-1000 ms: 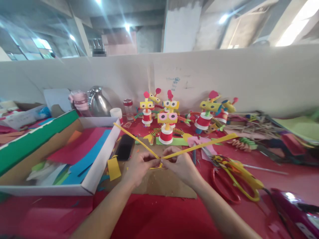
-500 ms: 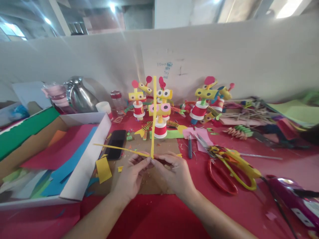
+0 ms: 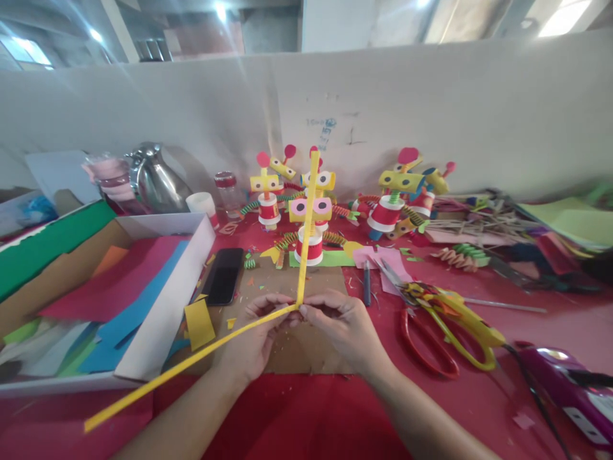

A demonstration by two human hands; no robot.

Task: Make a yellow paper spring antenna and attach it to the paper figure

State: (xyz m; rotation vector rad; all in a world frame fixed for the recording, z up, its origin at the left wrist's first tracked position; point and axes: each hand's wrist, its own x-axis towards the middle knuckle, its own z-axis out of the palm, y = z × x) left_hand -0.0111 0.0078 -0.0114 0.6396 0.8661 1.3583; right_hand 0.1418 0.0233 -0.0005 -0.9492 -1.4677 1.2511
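Note:
Two long yellow paper strips [image 3: 191, 353] meet at a corner between my fingertips. One stands upright in front of the paper figures; the other slopes down to the lower left across my left wrist. My left hand [image 3: 256, 335] pinches the joint from the left, its fingers curled. From the right, my right hand [image 3: 342, 322] pinches the same spot with thumb and forefinger. Both hands are over a brown board [image 3: 316, 354]. Behind them stands a cup figure [image 3: 309, 246] with a yellow head, pink eyes and springy folded arms.
A white box [image 3: 165, 306] of coloured paper is at left, beside a black phone [image 3: 225, 276]. Scissors [image 3: 431, 345], a pen [image 3: 366, 284] and a purple device [image 3: 565, 390] lie at right. More cup figures [image 3: 385, 214] and a steel jug [image 3: 160, 182] stand behind.
The left-pointing strip has swung down toward the lower left, its flat side now showing. The upright strip leans slightly right. Both hands keep their pinch at the corner.

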